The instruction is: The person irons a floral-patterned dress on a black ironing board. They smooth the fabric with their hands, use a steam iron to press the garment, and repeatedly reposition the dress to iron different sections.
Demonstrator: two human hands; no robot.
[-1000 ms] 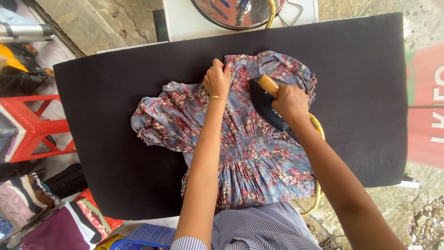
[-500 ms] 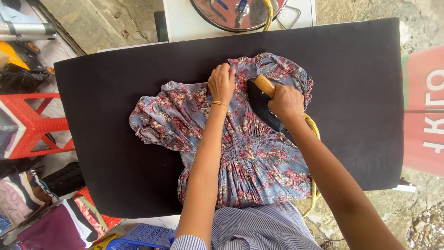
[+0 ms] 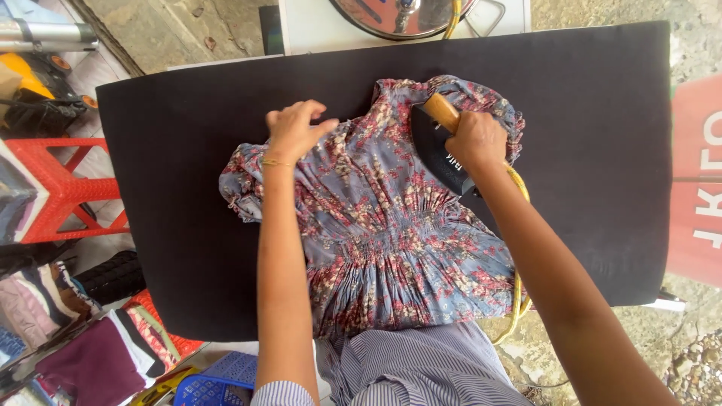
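A small blue dress with a red flower print point(image 3: 391, 225) lies flat on a black ironing board point(image 3: 173, 165), neck toward the far edge. My right hand point(image 3: 475, 139) grips the wooden handle of a black iron point(image 3: 438, 146) resting on the dress's upper right part. Over the dress's left shoulder hovers my left hand point(image 3: 293, 129), fingers spread, holding nothing. A yellow cord point(image 3: 519, 301) runs from the iron down the right side of the dress.
A white table with a shiny metal pot lid point(image 3: 402, 15) stands beyond the board. A red plastic stool point(image 3: 56, 188) is at the left. Folded clothes point(image 3: 98, 361) and a blue basket point(image 3: 214, 383) sit at lower left. A red sign point(image 3: 696, 180) is at right.
My left hand has left the dress's neck area and moved left, now lifted with fingers spread. The iron and my right hand stay on the upper right of the dress.
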